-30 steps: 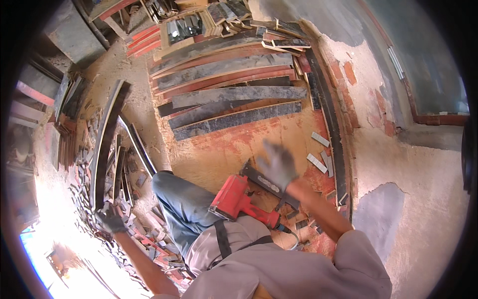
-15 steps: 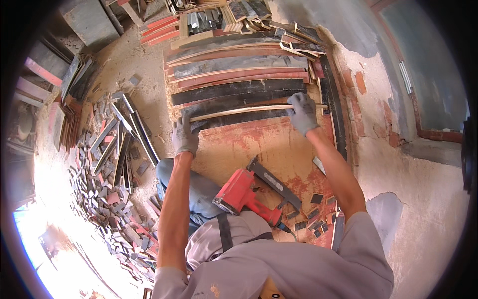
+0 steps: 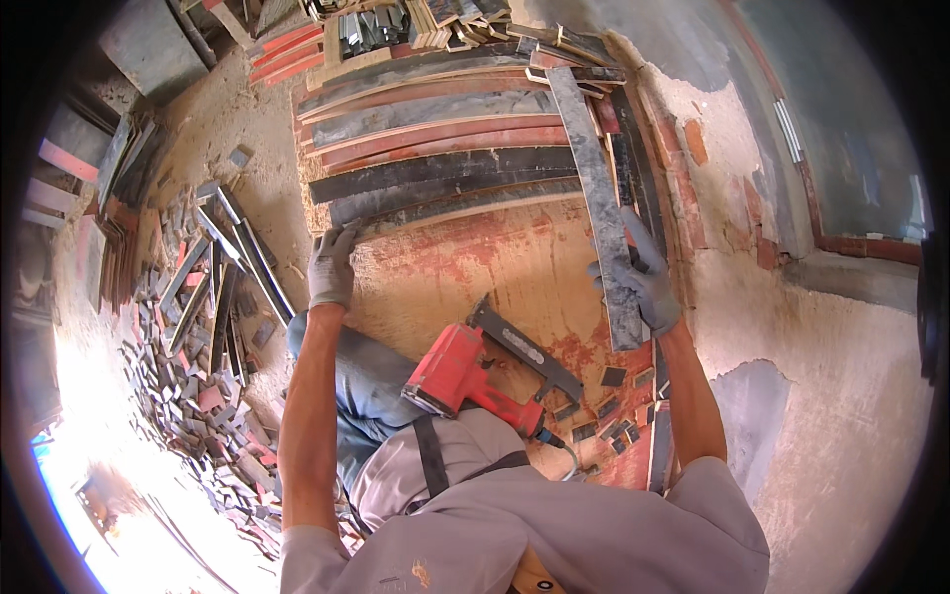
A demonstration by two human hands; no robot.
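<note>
My right hand [image 3: 648,287], in a grey glove, grips a long mottled dark plywood strip [image 3: 592,168] near its near end. The strip points away from me, its far end over the right side of a row of strips. My left hand [image 3: 332,267], also gloved, has its fingers bent against the left end of the nearest dark strip [image 3: 465,212] in that row. Below, a red nail gun [image 3: 450,366] with a black magazine [image 3: 524,348] lies by my leg, its hose running toward my lap.
More black and red strips [image 3: 445,173] lie crosswise beyond my hands. Small offcuts [image 3: 623,433] sit near the nail gun; a large heap of offcuts [image 3: 213,396] and several longer pieces [image 3: 237,247] lie to the left. A worn wall [image 3: 732,327] stands close on the right.
The strip that lay crosswise between both hands has swung lengthwise in my right hand, which has moved nearer. My left hand has let go of it and is at the row's end.
</note>
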